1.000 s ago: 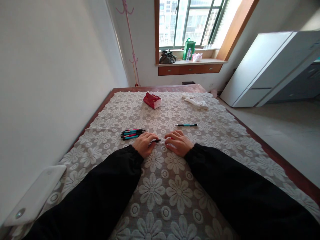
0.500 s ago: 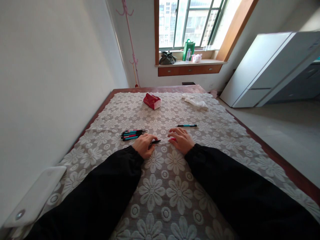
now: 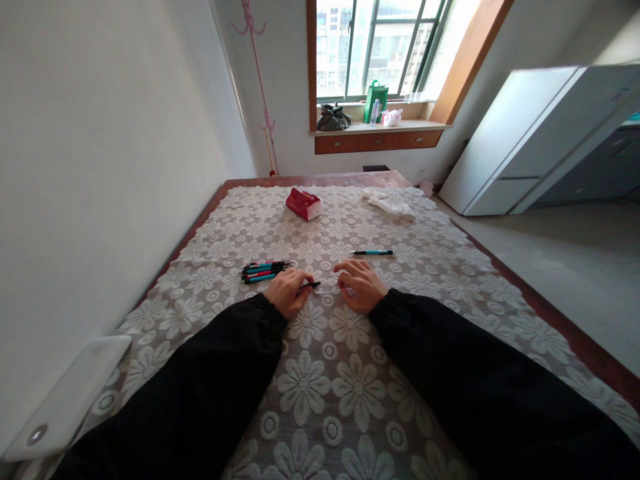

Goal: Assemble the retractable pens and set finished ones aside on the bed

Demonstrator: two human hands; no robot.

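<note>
Your left hand (image 3: 289, 291) is closed on a black pen barrel (image 3: 311, 285), tip pointing right. Your right hand (image 3: 361, 287) is curled over a thin clear piece (image 3: 327, 291); whether it pinches it, you cannot tell. Both hands rest on the lace tablecloth (image 3: 345, 373), mid-table. Judged step: working the two pen parts along one axis. Keep barrel and piece in line, wrists planted, and pull or push straight without bending. The barrel is slim and dark, the clear piece faint. A bundle of pens (image 3: 264, 269) lies just left; a single teal pen (image 3: 373, 252) lies beyond.
</note>
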